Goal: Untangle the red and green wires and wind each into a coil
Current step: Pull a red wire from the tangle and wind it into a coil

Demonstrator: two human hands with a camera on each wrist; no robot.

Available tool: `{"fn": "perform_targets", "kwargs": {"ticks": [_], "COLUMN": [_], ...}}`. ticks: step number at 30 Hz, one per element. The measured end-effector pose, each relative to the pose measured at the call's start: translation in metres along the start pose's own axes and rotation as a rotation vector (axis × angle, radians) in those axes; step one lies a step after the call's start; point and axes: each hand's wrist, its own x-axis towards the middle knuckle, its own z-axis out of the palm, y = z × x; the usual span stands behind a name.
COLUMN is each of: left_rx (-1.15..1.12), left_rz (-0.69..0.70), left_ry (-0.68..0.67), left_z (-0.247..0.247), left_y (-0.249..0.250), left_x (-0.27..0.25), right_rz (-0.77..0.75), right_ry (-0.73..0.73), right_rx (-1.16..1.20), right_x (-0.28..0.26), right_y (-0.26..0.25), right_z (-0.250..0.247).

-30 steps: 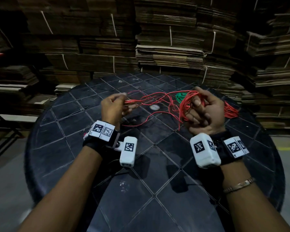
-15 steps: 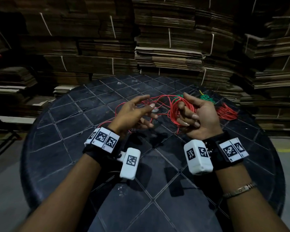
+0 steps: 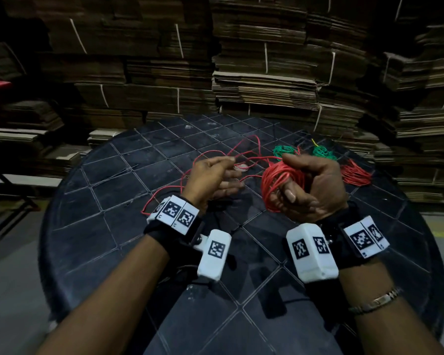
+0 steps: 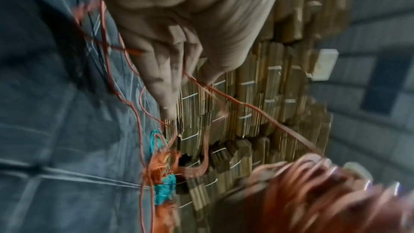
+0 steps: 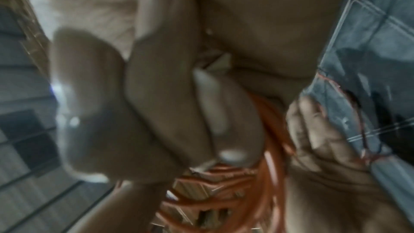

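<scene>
My right hand (image 3: 292, 180) grips a coil of red wire (image 3: 274, 183) wound round its fingers, held above the table. My left hand (image 3: 230, 162) pinches the loose red strand (image 3: 251, 157) between thumb and forefinger, a little left of the coil. In the left wrist view, the left fingers (image 4: 179, 70) hold that strand (image 4: 246, 105) as it runs taut to the coil (image 4: 313, 187). The right wrist view is blurred, with curled fingers (image 5: 161, 104) over the red coil (image 5: 224, 201). Slack red wire (image 3: 162, 196) loops over the table. Two green wire bundles (image 3: 283, 150) (image 3: 323, 152) lie behind the hands.
A black round table (image 3: 113, 226) with a diamond grid carries everything. Another red wire bundle (image 3: 355, 172) lies at its right edge. Tall stacks of flattened cardboard (image 3: 267, 73) stand close behind the table. A concrete floor (image 3: 10, 278) shows at the left.
Half a second ago my left hand was open beside the coil; now it pinches the red strand again. The right hand has turned, with the coil facing me more.
</scene>
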Motion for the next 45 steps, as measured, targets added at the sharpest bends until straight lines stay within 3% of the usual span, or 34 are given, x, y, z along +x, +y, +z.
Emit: {"fn": "perform_targets", "kwargs": {"ticks": [3,5,7,12,16,21,26,31,38,43,45], "left_rx": [-0.124,-0.243,-0.296,-0.35,-0.048,-0.042,0.05,0.178,0.35,0.265,0.143], "left_rz": [0.012,0.057,0.1,0.075,0.028,-0.116,-0.029,-0.135,-0.196,-0.203,-0.204], "left_ry": [0.099,0.234,0.279,0.173,0.079,-0.036,-0.088,-0.264,-0.286,-0.287,-0.274], "left_z": [-0.011,-0.029,-0.042,-0.034,-0.032,-0.041,-0.031,-0.011,0.001,0.004,0.004], "left_y": [0.006,0.01,0.013,0.013,0.02,0.037,0.035,0.022,0.011,0.01,0.01], "left_x": [0.004,0.013,0.02,0.022,0.012,-0.003,-0.01,-0.013,-0.014,-0.016,-0.015], "right_rz": [0.022,-0.042,-0.094,-0.09,-0.108,-0.136,-0.092,-0.049,-0.37,-0.484,-0.536], "right_ry": [-0.067,-0.021,0.069,0.13,0.253,0.333,0.267,0.118,0.066,-0.19,-0.058], "right_rx": [-0.035,0.036,0.074,0.093,0.181,0.262,0.138,0.072,0.335,0.726,0.742], "right_x": [-0.001,-0.005,-0.005,0.013,0.023,0.021,0.019,0.016,0.0,-0.007,-0.003], "right_y": [0.002,-0.001,-0.006,-0.005,0.002,-0.002,-0.001,0.0,-0.015,-0.025,-0.027], "right_z": [0.001,0.002,0.0,-0.028,-0.042,-0.048,-0.042,-0.025,-0.012,-0.029,-0.032]}}
